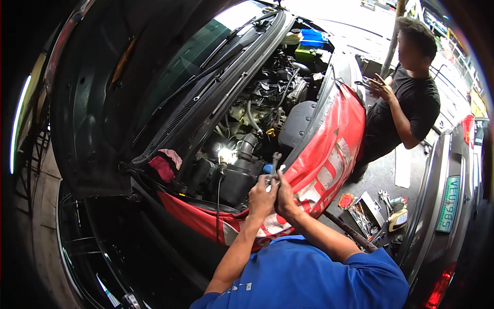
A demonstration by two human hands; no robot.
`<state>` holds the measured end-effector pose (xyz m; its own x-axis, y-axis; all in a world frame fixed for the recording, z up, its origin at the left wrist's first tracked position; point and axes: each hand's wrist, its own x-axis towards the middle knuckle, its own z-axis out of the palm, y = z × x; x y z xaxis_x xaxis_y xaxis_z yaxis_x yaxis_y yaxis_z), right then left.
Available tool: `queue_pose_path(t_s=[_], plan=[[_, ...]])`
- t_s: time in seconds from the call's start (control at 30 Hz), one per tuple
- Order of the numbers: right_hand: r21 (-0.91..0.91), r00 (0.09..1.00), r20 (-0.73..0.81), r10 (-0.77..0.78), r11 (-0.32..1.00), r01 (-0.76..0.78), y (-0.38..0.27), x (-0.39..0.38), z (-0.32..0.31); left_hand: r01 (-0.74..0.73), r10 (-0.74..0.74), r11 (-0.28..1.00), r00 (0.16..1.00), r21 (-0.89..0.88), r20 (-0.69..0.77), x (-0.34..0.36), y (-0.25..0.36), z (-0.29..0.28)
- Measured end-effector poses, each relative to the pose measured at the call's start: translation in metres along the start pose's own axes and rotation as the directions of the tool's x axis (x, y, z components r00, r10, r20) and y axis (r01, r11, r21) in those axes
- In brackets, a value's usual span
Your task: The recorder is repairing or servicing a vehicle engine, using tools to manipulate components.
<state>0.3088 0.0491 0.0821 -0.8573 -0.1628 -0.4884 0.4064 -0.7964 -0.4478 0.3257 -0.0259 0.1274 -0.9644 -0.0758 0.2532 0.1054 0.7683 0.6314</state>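
My left hand (261,197) is closed around a wrench (276,160); my right hand (284,194) presses beside it (whether it grips the second metal end (282,168), I can't tell). The wrench's long axis runs forward from my fingers, its forked end ahead of the grip, leaning slightly right. Just left of that end sits a blue cap (267,168). A red cover (323,164) edges my right; farther left, a lit lamp (225,156) crowds the engine bay (257,110).

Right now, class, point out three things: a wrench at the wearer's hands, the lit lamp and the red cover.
Wrench (275,163), head view: on its shaft.
Lit lamp (225,155), head view: on its glowing bulb.
Red cover (329,136), head view: on its red surface.
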Motion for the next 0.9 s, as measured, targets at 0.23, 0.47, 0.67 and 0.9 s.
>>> queue_pose_path(t_s=[0.23, 0.47, 0.67, 0.9], plan=[[0.263, 0.992, 0.094, 0.082, 0.959, -0.104, -0.041, 0.009, 0.0, -0.215, 0.186, 0.939, 0.974, 0.268, 0.132, 0.025, 0.034, 0.019], [0.388, 0.983, 0.16, 0.092, 0.91, -0.148, -0.047, 0.035, -0.013, -0.165, 0.159, 0.956, 0.986, 0.243, 0.043, 0.038, 0.049, 0.021], [0.394, 0.964, 0.23, 0.135, 0.893, -0.219, -0.05, 0.033, -0.009, -0.096, 0.095, 0.97, 0.995, 0.223, 0.013, 0.035, 0.052, 0.019], [0.177, 0.962, 0.259, 0.085, 0.975, -0.134, -0.04, 0.064, -0.053, -0.174, 0.18, 0.982, 0.981, 0.074, -0.073, 0.031, 0.055, 0.032]])
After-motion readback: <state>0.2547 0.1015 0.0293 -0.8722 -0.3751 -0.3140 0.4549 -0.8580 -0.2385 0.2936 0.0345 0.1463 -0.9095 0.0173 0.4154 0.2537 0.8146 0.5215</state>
